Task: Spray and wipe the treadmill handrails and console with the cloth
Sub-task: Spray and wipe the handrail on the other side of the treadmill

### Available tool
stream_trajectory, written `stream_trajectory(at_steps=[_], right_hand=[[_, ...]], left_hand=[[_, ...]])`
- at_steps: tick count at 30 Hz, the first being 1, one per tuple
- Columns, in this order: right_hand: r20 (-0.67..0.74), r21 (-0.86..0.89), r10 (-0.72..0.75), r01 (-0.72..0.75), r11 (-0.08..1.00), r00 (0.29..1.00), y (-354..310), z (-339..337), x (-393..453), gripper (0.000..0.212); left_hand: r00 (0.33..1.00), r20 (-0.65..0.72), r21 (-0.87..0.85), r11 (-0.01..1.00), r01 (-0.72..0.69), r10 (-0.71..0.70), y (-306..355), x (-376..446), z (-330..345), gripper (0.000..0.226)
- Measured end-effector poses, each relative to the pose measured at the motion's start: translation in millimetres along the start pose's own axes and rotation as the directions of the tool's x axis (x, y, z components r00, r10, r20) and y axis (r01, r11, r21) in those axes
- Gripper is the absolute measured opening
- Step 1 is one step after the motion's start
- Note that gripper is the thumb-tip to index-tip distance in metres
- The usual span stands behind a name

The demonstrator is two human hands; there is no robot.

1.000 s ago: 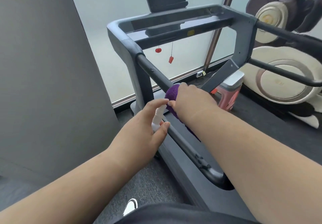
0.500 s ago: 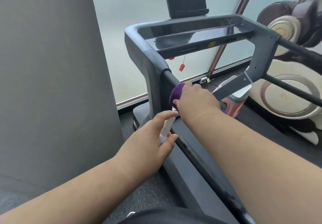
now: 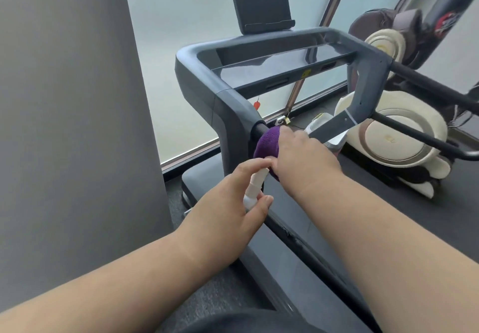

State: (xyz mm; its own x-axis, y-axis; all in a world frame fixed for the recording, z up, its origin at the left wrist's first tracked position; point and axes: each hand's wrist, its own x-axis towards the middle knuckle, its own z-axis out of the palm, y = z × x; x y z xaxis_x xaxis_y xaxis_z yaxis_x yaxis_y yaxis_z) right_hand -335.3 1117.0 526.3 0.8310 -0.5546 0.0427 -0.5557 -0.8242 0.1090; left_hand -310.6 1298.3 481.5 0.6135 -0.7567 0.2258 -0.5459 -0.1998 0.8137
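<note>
Right hand (image 3: pixel 302 155) clamps purple cloth (image 3: pixel 267 143) around handrail (image 3: pixel 259 129); left hand (image 3: pixel 230 203) grips white spray bottle (image 3: pixel 255 186).

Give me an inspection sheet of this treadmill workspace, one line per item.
Surface: dark grey treadmill frame, black tablet screen above the console.
Job's things: purple cloth wrapped on the left handrail's top end; small white spray bottle beside it.
Clutter: pink-and-white container on the floor past the handrail.
Grips: left hand holds the spray bottle; right hand presses the cloth.
Cables: red safety clip hanging on a cord.
Surroundings: frosted glass window, grey wall, cream massage chair.
</note>
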Motion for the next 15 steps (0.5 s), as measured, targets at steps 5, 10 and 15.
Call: stream_trajectory(at_steps=[5, 10, 15], right_hand=[[-0.055, -0.172, -0.007, -0.002, 0.985, 0.998, 16, 14, -33, 0.078], [-0.022, -0.238, 0.048, -0.052, 0.970, 0.999, -14, 13, -5, 0.077], [0.006, -0.194, 0.041, -0.039, 0.980, 0.999, -41, 9, 33, 0.072]], left_hand=[[0.999, 0.038, -0.014, 1.000, -0.008, 0.008, -18, -1, -5, 0.049], [0.999, 0.040, 0.002, 1.000, 0.026, -0.026, -31, -1, -10, 0.050], [0.999, 0.018, 0.006, 0.999, 0.033, -0.033, -29, -1, -19, 0.050]])
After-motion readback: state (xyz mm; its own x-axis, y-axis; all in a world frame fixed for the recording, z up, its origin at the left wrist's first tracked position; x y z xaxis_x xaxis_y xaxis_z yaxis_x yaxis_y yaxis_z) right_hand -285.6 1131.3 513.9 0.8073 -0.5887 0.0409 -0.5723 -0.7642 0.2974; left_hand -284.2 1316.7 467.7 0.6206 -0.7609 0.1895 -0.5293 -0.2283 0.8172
